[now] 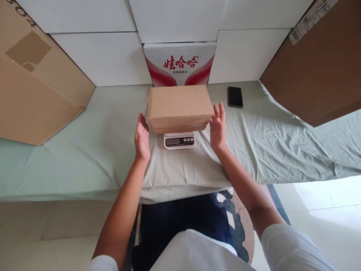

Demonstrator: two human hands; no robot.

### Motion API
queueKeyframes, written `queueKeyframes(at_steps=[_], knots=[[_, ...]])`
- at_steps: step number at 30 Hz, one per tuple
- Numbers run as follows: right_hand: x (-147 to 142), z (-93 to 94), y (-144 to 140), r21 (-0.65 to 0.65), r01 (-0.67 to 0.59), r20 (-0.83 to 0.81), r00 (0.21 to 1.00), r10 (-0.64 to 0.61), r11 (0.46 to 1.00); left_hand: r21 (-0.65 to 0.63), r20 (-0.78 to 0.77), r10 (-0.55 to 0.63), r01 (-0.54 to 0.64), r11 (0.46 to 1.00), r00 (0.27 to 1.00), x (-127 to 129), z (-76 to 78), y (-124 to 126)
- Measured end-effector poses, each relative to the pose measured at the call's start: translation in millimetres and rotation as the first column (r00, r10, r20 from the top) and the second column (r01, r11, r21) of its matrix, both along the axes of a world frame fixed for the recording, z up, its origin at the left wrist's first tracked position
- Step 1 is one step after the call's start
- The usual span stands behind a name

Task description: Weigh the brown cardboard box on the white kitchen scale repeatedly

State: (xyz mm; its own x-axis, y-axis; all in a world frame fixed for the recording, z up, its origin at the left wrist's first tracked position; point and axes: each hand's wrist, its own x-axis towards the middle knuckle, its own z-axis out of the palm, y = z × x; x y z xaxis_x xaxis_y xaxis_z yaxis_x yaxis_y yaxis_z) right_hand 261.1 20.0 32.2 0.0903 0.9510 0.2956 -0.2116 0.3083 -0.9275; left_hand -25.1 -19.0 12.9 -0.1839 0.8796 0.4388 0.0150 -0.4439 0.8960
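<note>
Nearest the front edge of the table, draped in a pale green cloth, both forearms reach in over the cloth. The left hand is open, fingers together and pointing away, palm turned inward — it holds nothing and stands just beside the left end of the cardboard box, not clearly touching it. The right hand mirrors it, open and empty, fingers slightly spread, just beside the box's right end. Between the hands a small white scale sits on the cloth with its display facing the front edge; the closed box rests on top of it. Farther back, near the rear edge, a black phone lies flat — and a red-and-white carton stands against the wall.
</note>
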Motion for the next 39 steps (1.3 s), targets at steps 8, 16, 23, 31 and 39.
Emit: queueKeyframes(at_steps=[8, 16, 23, 31, 39], knots=[[-1.8, -3.1, 1.3, 0.009, -0.011, 0.015, 1.0, 0.011, 1.0, -0.003, 0.037, -0.025, 0.025, 1.0, 0.999, -2.1, -4.1, 0.0], [-1.2, -12.7, 6.5, 0.051, -0.029, 0.004, 1.0, 0.029, 0.998, -0.014, -0.002, -0.005, 0.005, 1.0, 1.0, -3.3, -2.7, 0.8], [-1.0, -19.1, 8.0, 0.082, -0.052, 0.044, 0.998, 0.048, 0.995, 0.008, 0.016, -0.034, 0.034, 0.999, 0.999, -2.4, -2.0, -0.6], [-3.2, -16.2, 6.1, 0.09, -0.054, 0.099, 0.994, 0.045, 0.994, -0.004, 0.014, -0.035, 0.035, 0.999, 0.999, -1.7, 1.5, -2.3], [-5.1, -12.3, 1.6, 0.082, -0.055, 0.138, 0.99, 0.043, 0.995, 0.007, 0.042, -0.082, 0.082, 0.997, 0.996, -0.4, 1.3, -3.1]])
